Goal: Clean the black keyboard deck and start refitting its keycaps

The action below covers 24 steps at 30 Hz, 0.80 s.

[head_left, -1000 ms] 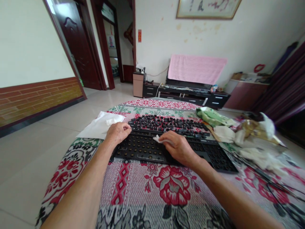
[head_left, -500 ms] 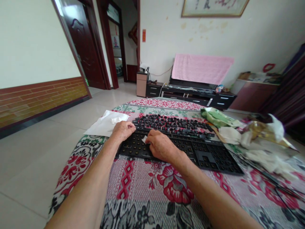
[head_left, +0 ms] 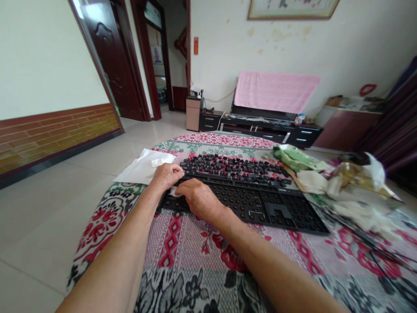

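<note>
A black keyboard (head_left: 239, 202) with its keycaps off lies across the table in front of me. My right hand (head_left: 200, 198) is closed on a small white tissue (head_left: 175, 191), held against the keyboard's left part. At the keyboard's upper left corner is my left hand (head_left: 167, 176), its fingers curled and pressed together by the edge; whether anything is between them is hidden. Behind the keyboard, many loose black keycaps (head_left: 228, 167) are spread in a wide band. A white paper sheet (head_left: 137, 170) with a crumpled white tissue (head_left: 158, 162) on it lies beyond my left hand.
A patterned tablecloth (head_left: 192, 252) covers the round table. At the right lie a green cloth bag (head_left: 298, 158), crumpled plastic packaging (head_left: 353, 178) and black cables (head_left: 361, 239). A television under a pink towel (head_left: 276, 91) stands by the far wall.
My right hand has slid left along the keyboard with the tissue, from its left-middle part to near its left end. My left hand stays at the upper left corner.
</note>
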{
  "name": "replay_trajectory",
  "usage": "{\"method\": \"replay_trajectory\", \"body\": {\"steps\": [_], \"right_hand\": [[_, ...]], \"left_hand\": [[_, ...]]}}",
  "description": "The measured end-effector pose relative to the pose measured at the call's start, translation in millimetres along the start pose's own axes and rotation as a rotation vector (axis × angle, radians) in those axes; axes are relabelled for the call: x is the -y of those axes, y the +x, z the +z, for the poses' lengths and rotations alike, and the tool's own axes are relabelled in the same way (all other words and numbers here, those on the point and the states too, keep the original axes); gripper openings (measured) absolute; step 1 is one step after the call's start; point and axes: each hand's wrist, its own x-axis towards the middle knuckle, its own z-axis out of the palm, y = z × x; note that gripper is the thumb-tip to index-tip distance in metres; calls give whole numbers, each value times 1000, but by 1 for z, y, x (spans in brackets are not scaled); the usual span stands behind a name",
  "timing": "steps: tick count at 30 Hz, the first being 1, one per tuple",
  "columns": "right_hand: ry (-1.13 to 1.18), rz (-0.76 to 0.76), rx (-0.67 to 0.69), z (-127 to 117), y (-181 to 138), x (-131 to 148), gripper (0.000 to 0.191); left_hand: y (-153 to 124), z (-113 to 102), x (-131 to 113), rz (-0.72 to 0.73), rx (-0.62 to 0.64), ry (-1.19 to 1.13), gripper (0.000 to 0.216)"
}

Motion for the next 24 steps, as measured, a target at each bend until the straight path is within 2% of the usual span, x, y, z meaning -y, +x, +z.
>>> {"method": "replay_trajectory", "body": {"steps": [4, 9, 19, 22, 24], "right_hand": [[-123, 1, 80, -5, 1, 8, 18], [-213, 38, 104, -18, -5, 15, 22], [-142, 233, 183, -64, -52, -8, 35], [-109, 265, 131, -71, -55, -9, 36], [-63, 204, 73, -66, -52, -4, 38]], "left_hand": [[-1, -1, -2, -11, 16, 15, 22], [-1, -2, -2, 15, 14, 43, 24], [-3, -3, -3, 20, -2, 54, 24], [-2, -3, -2, 17, 0, 63, 24], [-2, -2, -2, 19, 3, 62, 24]]}}
